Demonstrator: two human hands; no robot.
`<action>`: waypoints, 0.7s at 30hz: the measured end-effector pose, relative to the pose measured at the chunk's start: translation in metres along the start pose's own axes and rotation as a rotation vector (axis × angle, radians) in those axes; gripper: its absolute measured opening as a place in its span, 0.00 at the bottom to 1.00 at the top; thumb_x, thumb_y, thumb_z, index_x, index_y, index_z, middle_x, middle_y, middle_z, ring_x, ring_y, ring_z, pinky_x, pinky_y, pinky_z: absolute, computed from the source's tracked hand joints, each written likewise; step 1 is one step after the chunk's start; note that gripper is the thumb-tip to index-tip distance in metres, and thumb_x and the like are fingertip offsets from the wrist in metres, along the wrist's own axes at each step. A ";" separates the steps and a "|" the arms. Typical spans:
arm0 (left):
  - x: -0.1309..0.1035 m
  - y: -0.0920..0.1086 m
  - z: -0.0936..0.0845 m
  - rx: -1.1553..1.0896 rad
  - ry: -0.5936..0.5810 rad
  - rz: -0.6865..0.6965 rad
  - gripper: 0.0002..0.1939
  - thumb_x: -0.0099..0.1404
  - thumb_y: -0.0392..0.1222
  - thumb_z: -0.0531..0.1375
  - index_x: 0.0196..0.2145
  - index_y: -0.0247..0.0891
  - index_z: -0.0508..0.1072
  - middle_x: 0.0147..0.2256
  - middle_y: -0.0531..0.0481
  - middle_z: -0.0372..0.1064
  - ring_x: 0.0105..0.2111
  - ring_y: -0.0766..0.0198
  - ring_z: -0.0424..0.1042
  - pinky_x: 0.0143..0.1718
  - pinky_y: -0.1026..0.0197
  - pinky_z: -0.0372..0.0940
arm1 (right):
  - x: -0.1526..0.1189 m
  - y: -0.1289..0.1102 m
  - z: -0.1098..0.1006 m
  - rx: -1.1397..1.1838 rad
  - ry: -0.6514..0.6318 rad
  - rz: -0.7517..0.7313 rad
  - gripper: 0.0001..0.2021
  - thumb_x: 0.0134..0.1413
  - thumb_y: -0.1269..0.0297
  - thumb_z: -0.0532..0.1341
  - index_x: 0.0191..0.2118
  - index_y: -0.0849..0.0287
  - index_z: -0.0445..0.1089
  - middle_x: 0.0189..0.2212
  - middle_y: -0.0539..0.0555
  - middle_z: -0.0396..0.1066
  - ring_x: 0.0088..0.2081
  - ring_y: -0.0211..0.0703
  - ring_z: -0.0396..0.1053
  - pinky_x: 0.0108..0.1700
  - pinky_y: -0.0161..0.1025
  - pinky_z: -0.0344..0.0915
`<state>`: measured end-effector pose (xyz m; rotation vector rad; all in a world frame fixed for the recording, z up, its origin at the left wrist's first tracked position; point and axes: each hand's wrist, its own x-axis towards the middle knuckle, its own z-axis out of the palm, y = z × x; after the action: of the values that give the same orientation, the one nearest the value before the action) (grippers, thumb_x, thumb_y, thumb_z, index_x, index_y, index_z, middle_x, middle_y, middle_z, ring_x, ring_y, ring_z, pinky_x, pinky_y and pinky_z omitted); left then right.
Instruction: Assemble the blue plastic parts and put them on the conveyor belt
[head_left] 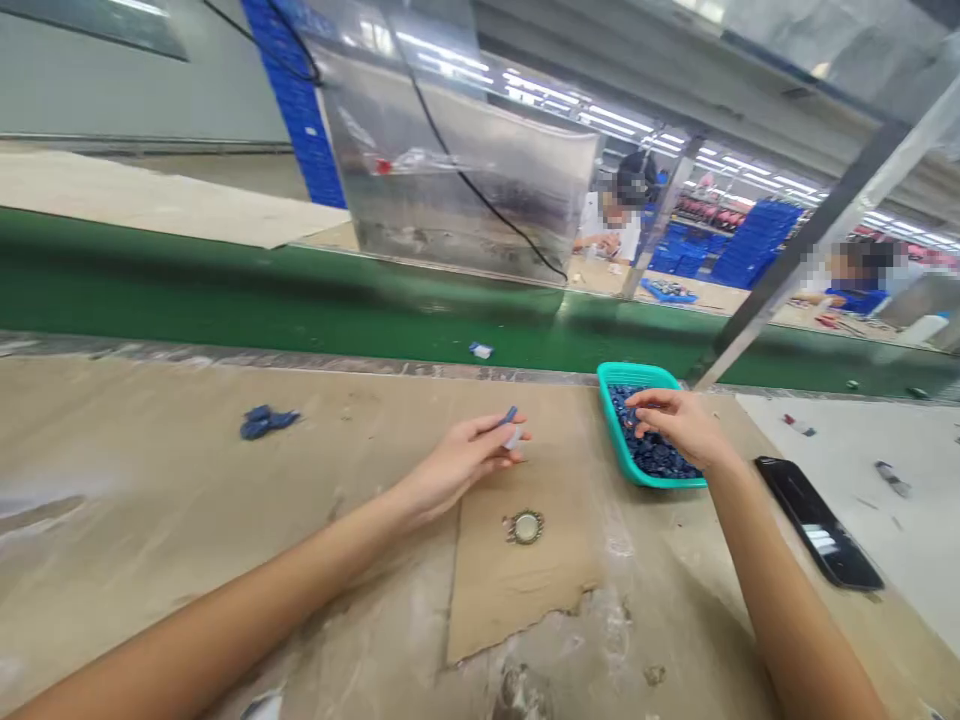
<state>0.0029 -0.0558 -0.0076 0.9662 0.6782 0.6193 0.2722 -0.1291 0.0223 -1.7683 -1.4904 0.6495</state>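
Observation:
My left hand (476, 455) is closed on a small blue-and-white piece (512, 436), its blue tip sticking up past the fingers. Below it, a torn piece of cardboard (517, 610) lies on the bench, with a round ornate metal pendant frame (527, 527) resting on top. Over the teal plastic basket (616, 440), the fingers of my right hand (671, 420) are curled together at the heap of small dark blue pieces (660, 458). Whatever sits between those right fingertips is too small to make out.
A black phone (817, 520) lies right of the basket. At the left is a crumpled dark blue lump (266, 421). Behind the bench runs a green belt (405, 325) with a small blue-white item (481, 350). A slanted metal post (795, 260) rises behind the basket. Two people sit beyond.

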 end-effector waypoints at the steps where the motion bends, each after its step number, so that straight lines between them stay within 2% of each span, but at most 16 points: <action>1: 0.001 -0.003 0.000 0.002 -0.007 0.006 0.14 0.56 0.37 0.61 0.41 0.33 0.70 0.38 0.47 0.68 0.29 0.70 0.69 0.34 0.67 0.64 | -0.001 -0.003 0.005 0.106 -0.017 0.000 0.14 0.46 0.59 0.57 0.37 0.63 0.66 0.30 0.53 0.67 0.28 0.39 0.68 0.35 0.37 0.65; 5: 0.003 -0.006 -0.004 0.000 -0.051 0.009 0.17 0.54 0.33 0.62 0.43 0.34 0.69 0.35 0.50 0.67 0.31 0.69 0.70 0.42 0.62 0.63 | -0.008 -0.014 0.026 0.540 -0.084 0.059 0.13 0.36 0.62 0.67 0.32 0.60 0.69 0.29 0.51 0.68 0.34 0.42 0.70 0.38 0.36 0.65; 8: 0.002 -0.005 -0.004 -0.025 -0.093 0.022 0.17 0.53 0.32 0.61 0.43 0.34 0.69 0.31 0.51 0.67 0.31 0.69 0.70 0.43 0.61 0.63 | -0.016 -0.021 0.041 0.632 -0.183 0.100 0.14 0.38 0.64 0.68 0.35 0.59 0.71 0.28 0.51 0.68 0.30 0.41 0.69 0.32 0.35 0.66; 11: 0.001 -0.005 -0.006 -0.060 -0.095 0.029 0.16 0.53 0.32 0.62 0.41 0.34 0.70 0.31 0.51 0.67 0.30 0.69 0.69 0.41 0.62 0.63 | -0.020 -0.027 0.057 0.650 -0.259 0.061 0.11 0.41 0.65 0.66 0.35 0.58 0.72 0.27 0.51 0.68 0.26 0.36 0.66 0.29 0.33 0.64; 15: 0.001 -0.006 -0.012 -0.079 -0.086 0.029 0.12 0.51 0.33 0.63 0.35 0.31 0.71 0.31 0.50 0.68 0.29 0.71 0.68 0.38 0.64 0.62 | -0.022 -0.032 0.077 0.542 -0.363 -0.024 0.05 0.42 0.67 0.66 0.29 0.59 0.72 0.33 0.52 0.66 0.33 0.37 0.65 0.35 0.33 0.64; 18: 0.001 -0.005 -0.017 -0.086 -0.082 0.035 0.10 0.51 0.33 0.63 0.33 0.30 0.71 0.29 0.50 0.68 0.29 0.71 0.68 0.39 0.64 0.62 | -0.027 -0.039 0.085 0.335 -0.419 -0.093 0.03 0.46 0.67 0.62 0.30 0.60 0.71 0.33 0.53 0.65 0.35 0.39 0.65 0.37 0.35 0.63; 21: 0.001 -0.006 -0.018 -0.091 -0.074 0.026 0.08 0.52 0.32 0.62 0.33 0.30 0.71 0.29 0.51 0.68 0.29 0.71 0.68 0.41 0.64 0.63 | -0.037 -0.048 0.089 0.059 -0.435 -0.240 0.03 0.48 0.71 0.59 0.33 0.60 0.68 0.32 0.52 0.67 0.36 0.40 0.65 0.39 0.37 0.61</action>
<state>-0.0087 -0.0482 -0.0203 0.9102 0.5680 0.6293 0.1676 -0.1437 0.0028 -1.4282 -1.9152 0.9834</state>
